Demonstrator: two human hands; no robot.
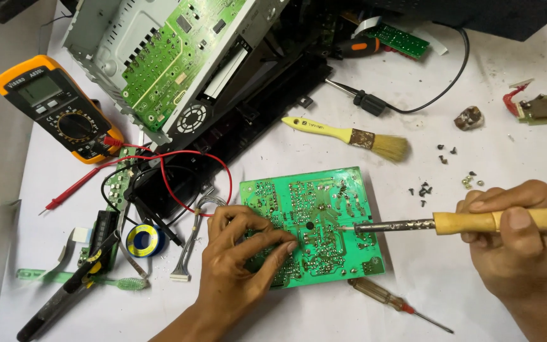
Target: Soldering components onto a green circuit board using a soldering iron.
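Near the table's centre lies a flat green circuit board [311, 225], its solder-dotted face pinned under the left hand [238, 250] fingertips, while the right hand [517, 237] grips a wooden-handled soldering iron [451, 223], metal tip touching the board.

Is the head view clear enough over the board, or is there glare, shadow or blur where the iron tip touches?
Head view: even, soft light; the green circuit board is sharp, solder joints glinting slightly without washout. The left hand casts a soft shadow over the board's lower left part. The soldering iron tip is crisp; the right hand shows no motion blur. Frame edges look slightly stretched.
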